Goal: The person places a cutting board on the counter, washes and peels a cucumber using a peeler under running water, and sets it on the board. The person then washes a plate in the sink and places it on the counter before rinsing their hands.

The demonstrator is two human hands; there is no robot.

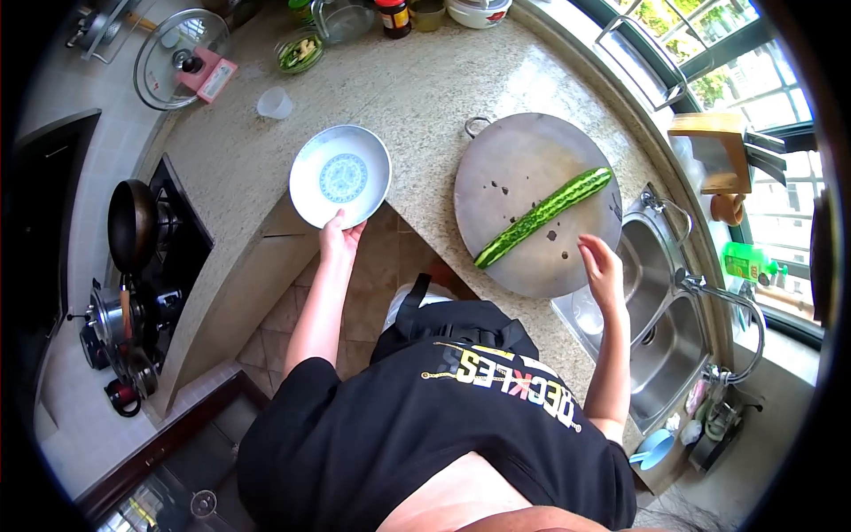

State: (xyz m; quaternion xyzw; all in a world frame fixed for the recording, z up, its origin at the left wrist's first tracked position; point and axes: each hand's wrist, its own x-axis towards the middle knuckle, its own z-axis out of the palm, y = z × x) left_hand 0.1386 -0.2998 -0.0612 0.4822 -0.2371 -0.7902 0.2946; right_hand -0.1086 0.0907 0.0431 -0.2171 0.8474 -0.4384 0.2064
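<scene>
My left hand (341, 234) grips the near rim of a white bowl (303, 182) with a blue pattern in its bottom. The bowl is held at the counter's edge, its inside facing up. A round metal chopping board (505, 168) lies on the counter to the right. Across it diagonally rests a long, mottled green gourd (543, 215), which looks like a luffa. My right hand (600, 266) hovers by the board's right edge, below the gourd and apart from it. Its fingers are loosely bent, with nothing seen in them.
A double steel sink (651, 266) with a faucet is at the right. Behind it stands a knife block (714, 152). A small plastic cup (275, 103), a glass bowl of cut vegetables (300, 53) and jars occupy the far counter. A wok (131, 226) sits by the stove at left.
</scene>
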